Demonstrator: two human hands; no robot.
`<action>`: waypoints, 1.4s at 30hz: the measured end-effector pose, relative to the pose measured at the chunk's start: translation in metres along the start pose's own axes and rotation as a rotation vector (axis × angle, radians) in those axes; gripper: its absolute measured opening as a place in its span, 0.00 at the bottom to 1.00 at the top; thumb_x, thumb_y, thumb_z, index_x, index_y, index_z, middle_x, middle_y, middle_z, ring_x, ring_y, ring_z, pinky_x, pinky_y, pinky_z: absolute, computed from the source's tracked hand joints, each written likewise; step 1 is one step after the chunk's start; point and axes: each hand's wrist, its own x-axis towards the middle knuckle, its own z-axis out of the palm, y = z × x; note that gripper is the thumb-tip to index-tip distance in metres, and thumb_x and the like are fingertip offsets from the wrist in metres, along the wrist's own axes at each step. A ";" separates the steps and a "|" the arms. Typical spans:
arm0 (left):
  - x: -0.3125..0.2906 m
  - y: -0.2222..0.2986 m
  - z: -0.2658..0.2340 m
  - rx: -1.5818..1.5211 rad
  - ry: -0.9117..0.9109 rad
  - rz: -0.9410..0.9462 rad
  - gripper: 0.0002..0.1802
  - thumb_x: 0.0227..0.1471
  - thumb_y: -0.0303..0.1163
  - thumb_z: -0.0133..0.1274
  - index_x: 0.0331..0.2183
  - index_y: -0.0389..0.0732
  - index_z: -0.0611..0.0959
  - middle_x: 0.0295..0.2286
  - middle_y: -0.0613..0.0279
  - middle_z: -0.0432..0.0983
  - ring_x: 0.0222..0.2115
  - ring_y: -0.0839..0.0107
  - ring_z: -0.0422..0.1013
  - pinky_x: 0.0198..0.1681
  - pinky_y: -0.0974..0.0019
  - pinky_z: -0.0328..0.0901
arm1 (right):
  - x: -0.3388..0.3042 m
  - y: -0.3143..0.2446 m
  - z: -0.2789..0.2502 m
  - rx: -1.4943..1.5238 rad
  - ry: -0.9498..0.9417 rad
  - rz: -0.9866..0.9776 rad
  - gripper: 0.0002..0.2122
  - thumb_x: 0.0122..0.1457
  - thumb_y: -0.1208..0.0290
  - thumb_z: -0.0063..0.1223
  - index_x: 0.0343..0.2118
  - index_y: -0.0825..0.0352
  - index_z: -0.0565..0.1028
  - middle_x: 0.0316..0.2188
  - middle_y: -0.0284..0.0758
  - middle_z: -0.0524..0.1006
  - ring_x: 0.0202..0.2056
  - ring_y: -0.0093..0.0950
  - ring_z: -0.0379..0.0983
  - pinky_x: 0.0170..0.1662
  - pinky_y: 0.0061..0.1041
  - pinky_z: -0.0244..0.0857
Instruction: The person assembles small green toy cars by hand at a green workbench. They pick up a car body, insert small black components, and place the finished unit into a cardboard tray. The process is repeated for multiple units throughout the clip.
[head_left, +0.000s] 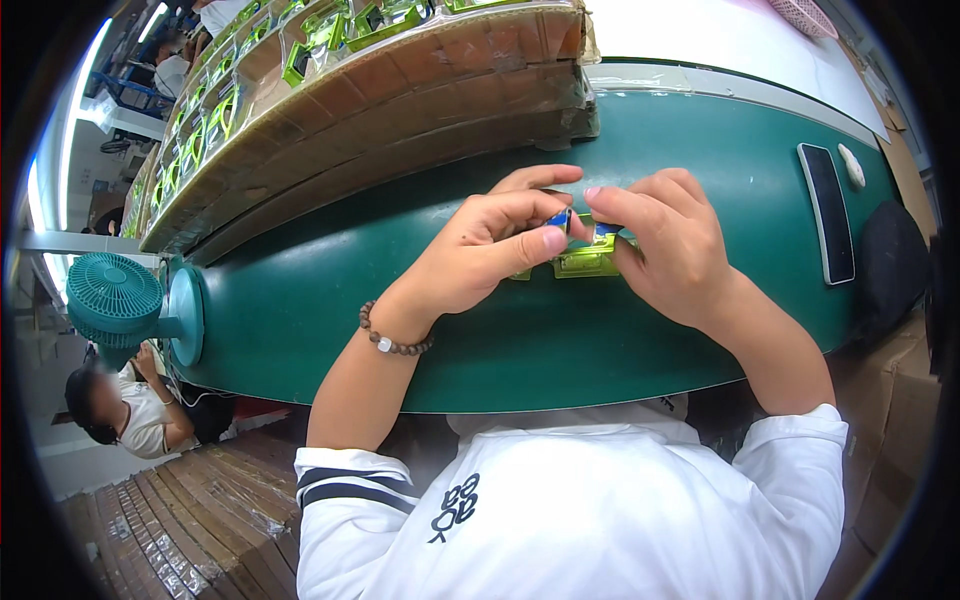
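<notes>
While working at a wide green tabletop (300, 330), has a long cardboard tray (430, 120) toward the far left, loaded with rows of bright green pieces (325, 35). Cannot tell whether to count those as finished or waiting, so cannot judge the share left. Has a teal fan (115, 290) standing at the left end. Holds the left hand (470, 240) and right hand (685, 240) close together over the tabletop, neither empty nor clenched. Has a dark-screened phone (826, 215) lying near the right edge, apart from the hands. With the right hand, seems to grip the right end of a green plastic piece (585, 264), placed between the hands and well apart from the tray; cannot tell whether raised or resting. With the left hand, seems to pinch a small blue part (560, 220) between thumb and finger, just beside the green, with another patch of blue (606, 229) near the right fingers. Judging by this, seems partway through one piece: blue and green close together, not yet let go; cannot tell whether already joined.
</notes>
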 end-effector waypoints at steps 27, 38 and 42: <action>-0.002 -0.027 0.008 1.084 -0.056 0.619 0.15 0.36 0.41 0.62 0.22 0.39 0.81 0.49 0.57 0.70 0.50 0.55 0.61 0.53 0.55 0.58 | -0.021 -0.019 0.007 0.116 -0.401 0.134 0.13 0.46 0.63 0.60 0.16 0.63 0.69 0.14 0.31 0.67 0.17 0.26 0.68 0.20 0.26 0.63; -0.002 -0.025 0.006 1.133 -0.093 0.543 0.10 0.33 0.27 0.61 0.22 0.33 0.78 0.48 0.50 0.70 0.49 0.52 0.65 0.47 0.53 0.65 | -0.015 -0.011 0.003 0.180 -0.492 0.168 0.09 0.44 0.72 0.57 0.16 0.65 0.67 0.15 0.31 0.66 0.17 0.26 0.65 0.18 0.25 0.60; -0.005 -0.031 0.012 1.196 -0.033 0.558 0.09 0.33 0.27 0.60 0.22 0.34 0.79 0.46 0.56 0.72 0.49 0.56 0.65 0.45 0.55 0.64 | -0.020 -0.010 0.009 0.219 -0.431 0.113 0.08 0.43 0.74 0.56 0.16 0.66 0.67 0.15 0.31 0.66 0.17 0.26 0.65 0.17 0.25 0.59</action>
